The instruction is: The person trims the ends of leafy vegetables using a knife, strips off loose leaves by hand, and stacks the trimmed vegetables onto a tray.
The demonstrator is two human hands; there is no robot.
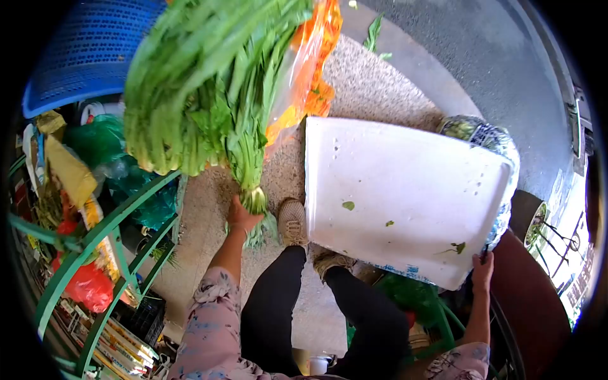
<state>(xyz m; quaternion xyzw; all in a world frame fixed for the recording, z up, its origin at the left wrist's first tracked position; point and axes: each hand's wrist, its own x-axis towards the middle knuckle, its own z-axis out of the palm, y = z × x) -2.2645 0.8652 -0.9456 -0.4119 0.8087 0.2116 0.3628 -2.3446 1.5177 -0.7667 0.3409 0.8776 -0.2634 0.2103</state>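
My left hand (244, 216) is closed around the stem end of a bunch of long leafy greens (246, 142), whose leaves point away from me. Beside it lies a large heap of the same greens (183, 95), next to an orange and clear plastic bag (310, 82). My right hand (482, 272) grips the near right corner of a white foam box (399, 190), its fingers partly hidden behind the rim. The box is tilted with its inside facing me, and a few leaf scraps lie in it.
A blue plastic basket (88, 54) stands at the upper left. A green metal railing (104, 231) runs along the left, with plastic bags behind it. A wrapped bundle (475, 133) sits behind the box. My shoes (292, 221) are on the speckled floor (364, 79).
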